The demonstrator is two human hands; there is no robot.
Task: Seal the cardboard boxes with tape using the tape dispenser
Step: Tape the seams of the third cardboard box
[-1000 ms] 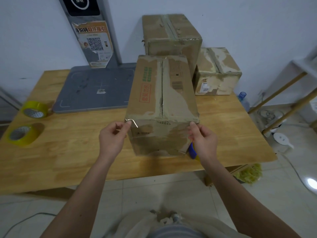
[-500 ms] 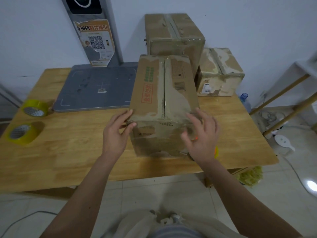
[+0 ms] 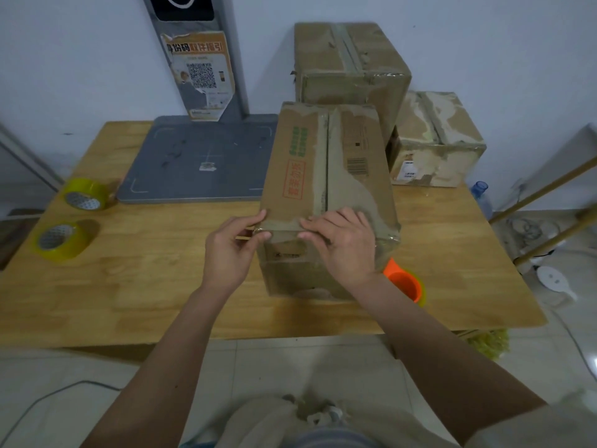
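Long cardboard box [image 3: 326,176] sits mid-table [image 3: 145,286], long axis running near to far, top flaps closed with a seam down the middle. Clear tape strip [image 3: 284,225] runs across its near top edge.

Left hand [image 3: 231,250] is at the near-left corner of the box, thumb and forefinger pinching the tape end there. Right hand [image 3: 342,244] lies flat on the near top edge, fingers straight and spread a little, pressing the tape down onto the cardboard.

Tape dispenser [image 3: 405,282], orange with a roll on it, is on the table just right of the box's near-right corner, partly hidden by the right wrist. Neither hand touches it.

Two more boxes on the far side: a taller box [image 3: 349,63] right behind the long one against the wall, a smaller box [image 3: 436,140] to its right. Grey flat scale platform [image 3: 197,160] far left of the box. Two yellowish tape rolls [image 3: 85,195] [image 3: 61,240] at the table's left edge, well apart from the hands.
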